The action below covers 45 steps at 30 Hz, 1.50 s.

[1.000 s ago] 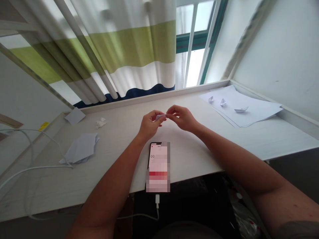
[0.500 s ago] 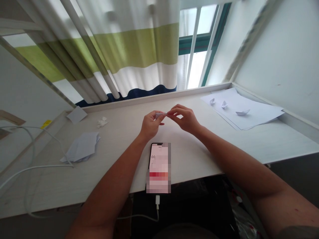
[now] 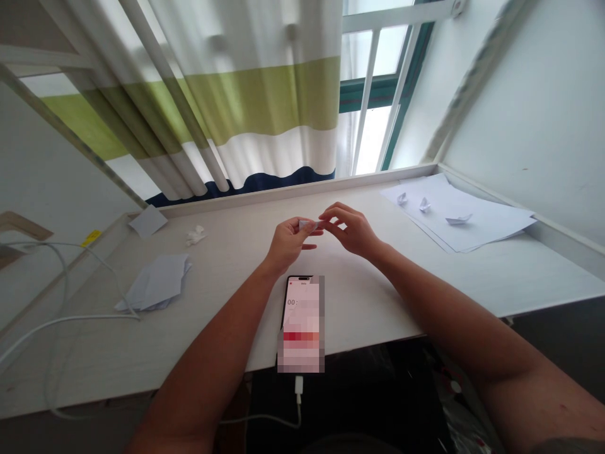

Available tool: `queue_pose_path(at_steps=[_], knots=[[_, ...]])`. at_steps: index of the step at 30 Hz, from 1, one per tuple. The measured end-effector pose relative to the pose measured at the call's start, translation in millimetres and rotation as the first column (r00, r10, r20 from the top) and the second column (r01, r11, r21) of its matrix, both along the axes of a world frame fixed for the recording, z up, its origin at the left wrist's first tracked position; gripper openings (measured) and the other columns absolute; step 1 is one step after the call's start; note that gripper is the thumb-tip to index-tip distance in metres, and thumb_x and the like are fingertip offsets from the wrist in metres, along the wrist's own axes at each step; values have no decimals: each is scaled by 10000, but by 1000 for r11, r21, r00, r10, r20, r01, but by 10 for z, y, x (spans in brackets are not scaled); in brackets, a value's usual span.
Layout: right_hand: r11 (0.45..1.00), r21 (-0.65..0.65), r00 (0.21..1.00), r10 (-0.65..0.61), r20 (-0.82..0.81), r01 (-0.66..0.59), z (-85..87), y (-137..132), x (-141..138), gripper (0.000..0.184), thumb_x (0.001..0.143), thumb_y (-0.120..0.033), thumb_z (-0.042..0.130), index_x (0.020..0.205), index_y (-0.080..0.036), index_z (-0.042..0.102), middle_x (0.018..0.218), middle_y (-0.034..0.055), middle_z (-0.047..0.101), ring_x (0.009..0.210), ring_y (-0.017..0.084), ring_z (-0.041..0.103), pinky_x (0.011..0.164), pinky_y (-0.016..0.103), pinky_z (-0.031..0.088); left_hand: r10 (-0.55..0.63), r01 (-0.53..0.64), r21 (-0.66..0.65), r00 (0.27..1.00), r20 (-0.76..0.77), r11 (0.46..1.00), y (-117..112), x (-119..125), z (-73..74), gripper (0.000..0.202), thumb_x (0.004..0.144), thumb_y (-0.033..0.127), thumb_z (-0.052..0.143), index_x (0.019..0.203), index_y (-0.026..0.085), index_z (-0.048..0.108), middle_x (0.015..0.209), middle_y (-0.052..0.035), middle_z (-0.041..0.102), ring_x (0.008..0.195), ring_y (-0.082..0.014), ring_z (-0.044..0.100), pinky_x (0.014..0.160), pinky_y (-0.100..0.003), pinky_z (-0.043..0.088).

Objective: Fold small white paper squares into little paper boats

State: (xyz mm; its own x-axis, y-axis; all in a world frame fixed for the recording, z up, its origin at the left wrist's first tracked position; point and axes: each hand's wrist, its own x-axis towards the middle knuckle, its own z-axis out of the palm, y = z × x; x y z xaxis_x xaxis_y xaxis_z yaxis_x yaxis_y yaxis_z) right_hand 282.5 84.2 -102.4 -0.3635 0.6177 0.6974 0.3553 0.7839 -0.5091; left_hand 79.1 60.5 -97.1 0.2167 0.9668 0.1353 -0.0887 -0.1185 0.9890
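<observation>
Nearest me, below both hands, I get a white plastic charging plug (image 3: 299,385) with its thin cord, just off the lower end of a black-edged rectangular phone (image 3: 293,291); the phone lies screen up on the near side of the hands, display partly blurred out. Both sit at the near edge of the pale whitish wooden desk (image 3: 363,309) under the hands. Left hand (image 3: 286,244): thumb and forefinger pinching a small white folded paper piece (image 3: 303,224), other fingers reaching right, below it. Right hand (image 3: 352,230): thumb and forefinger tips closed on that piece's right tip, palm arched, so I have the paper between the two hands, held above the desk. Left of the left hand I see a loose stack of white paper squares (image 3: 158,282), with a looping white cable (image 3: 82,317) beside it; farther out, a crumpled white tissue-like wad (image 3: 195,236), then one flat white paper square (image 3: 148,221). Right of the right hand, large flat white paper sheets (image 3: 491,236) bear three small white folded paper boats (image 3: 459,220). Beyond both hands I see a white, olive-green and navy banded fabric curtain (image 3: 274,101); past the right hand, a green-framed window (image 3: 371,91) behind white bars.
</observation>
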Motion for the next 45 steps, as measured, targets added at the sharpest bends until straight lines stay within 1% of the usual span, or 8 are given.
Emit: queue_pose_path(at_steps=[5, 11, 17, 20, 25, 30, 34, 45], knots=[[993, -94, 997, 60, -44, -64, 19, -21, -29, 242, 1042, -454, 680, 980, -233, 756, 1005, 56, 732, 873, 200, 714, 774, 396, 670, -45, 45, -16, 999, -9, 999, -6, 0, -3, 502, 856, 622, 848, 1007, 159, 726, 1070, -123, 813, 1088, -301, 798, 737, -350, 664], [959, -282, 987, -72, -144, 28, -18, -25, -76, 379, 984, -573, 725, 890, -206, 700, 879, 57, 753, 788, 213, 719, 695, 395, 648, -43, 45, 19, 996, -75, 999, 3, 6, -21, 484, 892, 635, 788, 1051, 178, 772, 1043, -110, 805, 1080, -280, 764, 734, -351, 659], [936, -352, 980, -80, -181, 11, -41, 9, -80, 440, 938, -629, 740, 857, -199, 694, 837, 61, 749, 721, 203, 690, 643, 390, 647, 186, -119, 260, 949, -253, 958, 16, -4, -40, 308, 797, 476, 898, 863, 194, 791, 882, -48, 767, 857, -210, 691, 775, -333, 572], [936, -351, 986, -73, -151, 15, -33, 9, -66, 433, 941, -621, 733, 854, -198, 697, 845, 65, 756, 739, 207, 688, 656, 390, 635, 278, -182, 322, 918, -283, 929, 20, -21, -35, 300, 770, 460, 913, 766, 196, 770, 797, -28, 736, 762, -189, 641, 737, -325, 510], [948, -317, 990, -57, -128, 14, -23, -8, -64, 358, 954, -546, 728, 873, -197, 709, 872, 68, 762, 791, 213, 696, 679, 383, 623, 170, -102, 228, 939, -299, 968, 45, -50, -47, 356, 784, 511, 891, 698, 190, 763, 697, -8, 693, 643, -143, 550, 644, -305, 418], [971, -237, 987, -65, -148, 29, -7, -16, -67, 294, 952, -508, 748, 949, -215, 729, 937, 67, 765, 854, 220, 708, 688, 376, 635, 155, -120, 165, 963, -220, 979, 88, -50, -79, 394, 767, 558, 895, 699, 194, 760, 640, 14, 632, 592, -113, 469, 599, -292, 356], [988, -153, 992, -53, -110, 36, 21, -26, -52, 245, 977, -474, 731, 983, -230, 749, 971, 60, 764, 849, 210, 706, 692, 371, 640, 160, -127, 171, 967, -196, 977, 85, -44, -67, 410, 757, 565, 901, 699, 192, 742, 658, 16, 632, 611, -113, 474, 614, -287, 369], [984, -173, 994, -64, -92, 48, 3, 2, -41, 220, 988, -438, 724, 954, -221, 737, 956, 65, 770, 850, 222, 704, 700, 386, 638, 151, -125, 173, 977, -149, 977, 66, -17, -83, 358, 758, 514, 915, 773, 197, 748, 728, 0, 680, 668, -126, 544, 642, -273, 421]])
